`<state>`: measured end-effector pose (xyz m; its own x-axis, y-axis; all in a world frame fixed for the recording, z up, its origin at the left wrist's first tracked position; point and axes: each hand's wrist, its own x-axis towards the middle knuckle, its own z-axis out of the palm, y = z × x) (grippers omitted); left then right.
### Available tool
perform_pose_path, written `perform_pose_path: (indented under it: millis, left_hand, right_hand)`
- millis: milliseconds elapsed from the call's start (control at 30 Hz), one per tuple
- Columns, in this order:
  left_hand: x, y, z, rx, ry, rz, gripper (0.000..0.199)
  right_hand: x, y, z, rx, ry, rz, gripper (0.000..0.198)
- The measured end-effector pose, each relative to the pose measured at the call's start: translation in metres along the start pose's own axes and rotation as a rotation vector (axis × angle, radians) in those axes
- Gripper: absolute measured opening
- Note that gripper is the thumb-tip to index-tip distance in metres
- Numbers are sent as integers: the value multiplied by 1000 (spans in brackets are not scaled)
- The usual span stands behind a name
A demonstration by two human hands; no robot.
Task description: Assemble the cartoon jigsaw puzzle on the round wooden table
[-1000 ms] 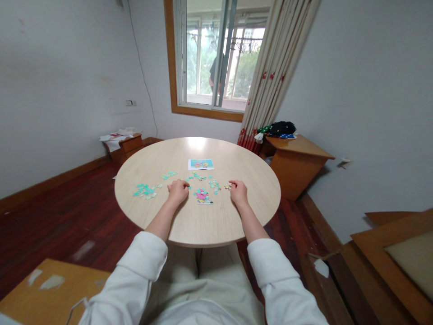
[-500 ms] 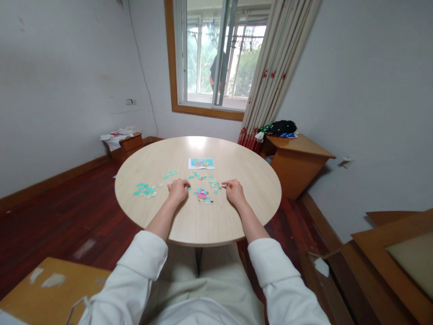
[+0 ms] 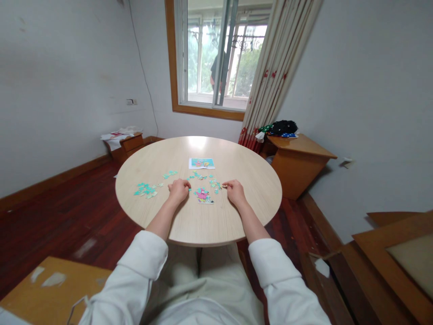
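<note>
One left hand (image 3: 179, 190) and one right hand (image 3: 235, 190), both curled, grip unclear, could split the joined puzzle (image 3: 203, 196) by brushing it.

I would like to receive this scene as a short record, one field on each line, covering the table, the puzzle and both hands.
Surface: round pale table
Joined section: small puzzle section with a pink figure, between the hands
Loose pieces: largest pile at the left; smaller groups beyond and right of the section
Printed picture: colourful sheet, beyond the pieces
Left hand: left of the section, fingers curled; grip unclear
Right hand: fingertips near the right group; grip unclear
Background: window, patterned curtain
</note>
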<state>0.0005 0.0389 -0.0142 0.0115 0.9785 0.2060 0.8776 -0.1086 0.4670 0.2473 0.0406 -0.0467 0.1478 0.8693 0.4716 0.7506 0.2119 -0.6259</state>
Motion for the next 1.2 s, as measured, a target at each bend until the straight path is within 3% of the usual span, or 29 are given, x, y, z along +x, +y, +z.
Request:
perform_pose_path:
  millis: [367, 500, 733, 867, 1200]
  left_hand:
    - [1, 2, -3, -97, -11, -56, 29]
    - [3, -2, -3, -203, 74, -120, 28]
    - [11, -13, -2, -380, 226, -106, 26]
    - [12, -15, -2, -455, 256, -143, 26]
    - [9, -16, -3, -169, 217, -172, 22]
  right_hand:
    - [0, -2, -2, 50, 0, 30, 32]
    - [0, -1, -3, 51, 1, 31, 32]
    - [1, 1, -2, 64, 12, 26, 33]
    - [1, 1, -2, 65, 15, 32, 33]
    - [0, -1, -4, 112, 11, 63, 33]
